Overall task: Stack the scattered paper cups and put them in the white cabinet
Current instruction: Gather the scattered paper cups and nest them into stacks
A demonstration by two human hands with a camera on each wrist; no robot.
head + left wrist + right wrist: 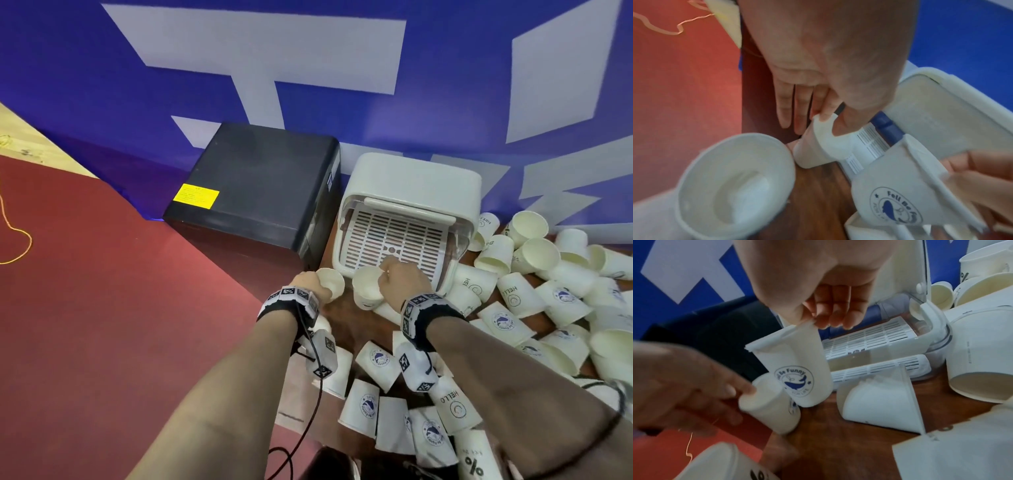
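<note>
My left hand [310,284] pinches the rim of a white paper cup [331,281] between thumb and forefinger [824,116]; the cup [818,146] hangs bottom-down over the brown table. Just to its right, my right hand [394,277] pinches the rim of a second cup [367,289] printed with a blue whale logo [795,381]. The two cups hang side by side, close together. Right behind them stands the white cabinet [418,178], its lid raised and its slotted white tray [869,337] bare.
Several loose paper cups [548,291] lie heaped to the cabinet's right and across the table toward me [376,411]. A black box [257,185] stands left of the cabinet. A blue wall banner [445,68] runs behind. An orange cord [17,233] lies on the red floor.
</note>
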